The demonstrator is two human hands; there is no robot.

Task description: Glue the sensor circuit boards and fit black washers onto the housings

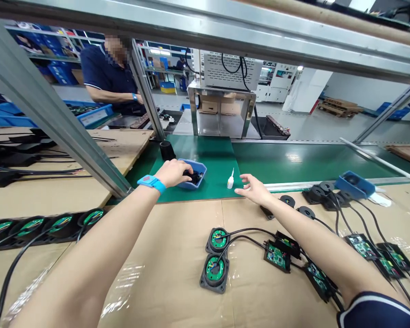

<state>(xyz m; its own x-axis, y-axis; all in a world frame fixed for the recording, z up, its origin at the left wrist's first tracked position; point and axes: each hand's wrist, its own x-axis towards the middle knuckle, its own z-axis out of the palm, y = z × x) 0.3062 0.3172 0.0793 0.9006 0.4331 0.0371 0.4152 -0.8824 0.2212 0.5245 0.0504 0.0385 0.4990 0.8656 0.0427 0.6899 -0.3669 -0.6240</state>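
Nearest me on the desk [177,273] lay two round green-cored units [216,259] wired to small circuit boards [277,256], with more boards toward the right edge. A row of the same round units [44,226] ran along the left edge. Beyond them my left hand [172,173] was curled into the small blue bin [194,172] on the green mat [212,159], fingers closed over small black parts [194,176]; whether it had gripped one, I could not tell. My right hand [256,189] hovered open and empty just beside the small white glue bottle [230,178]. I judged this the picking step: next called for lifting one part clear and taking the bottle upright. Farther off, another person [107,75] worked across the conveyor [310,159].
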